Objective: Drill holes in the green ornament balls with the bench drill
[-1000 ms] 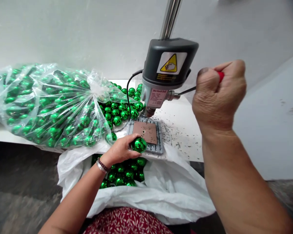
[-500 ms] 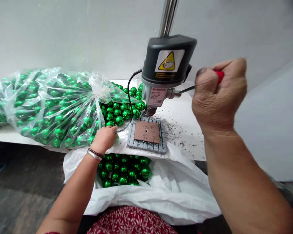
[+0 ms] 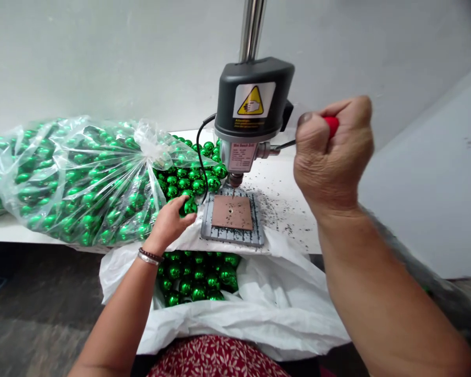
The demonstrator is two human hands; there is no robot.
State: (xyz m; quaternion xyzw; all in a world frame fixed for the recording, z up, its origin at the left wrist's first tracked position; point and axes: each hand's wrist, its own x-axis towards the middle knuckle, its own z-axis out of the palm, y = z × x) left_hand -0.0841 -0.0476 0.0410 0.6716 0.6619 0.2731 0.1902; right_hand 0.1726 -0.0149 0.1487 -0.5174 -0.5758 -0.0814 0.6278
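Observation:
My left hand (image 3: 173, 220) has its thumb and fingers around a green shiny ball (image 3: 190, 204), just left of the drill's base plate (image 3: 232, 239). My right hand (image 3: 335, 152) is closed on the red lever knob (image 3: 332, 126) at the right side of the bench drill (image 3: 255, 99). On the base plate lies a brown square board (image 3: 241, 217) with a small hole, strewn with dark shavings. The drill bit (image 3: 233, 192) points down above the board, with no ball under it. More green balls (image 3: 183, 183) lie behind my left hand.
A knotted clear bag (image 3: 82, 183) full of green balls fills the left of the white table (image 3: 278, 180). In front of the table a white sack (image 3: 282, 309) hangs open with green balls inside. A black cable (image 3: 199, 144) curves beside the drill.
My left hand has opened wider and turned, and a green ball now shows between its thumb and fingers. My right hand remains on the knob. The whole view has shifted slightly.

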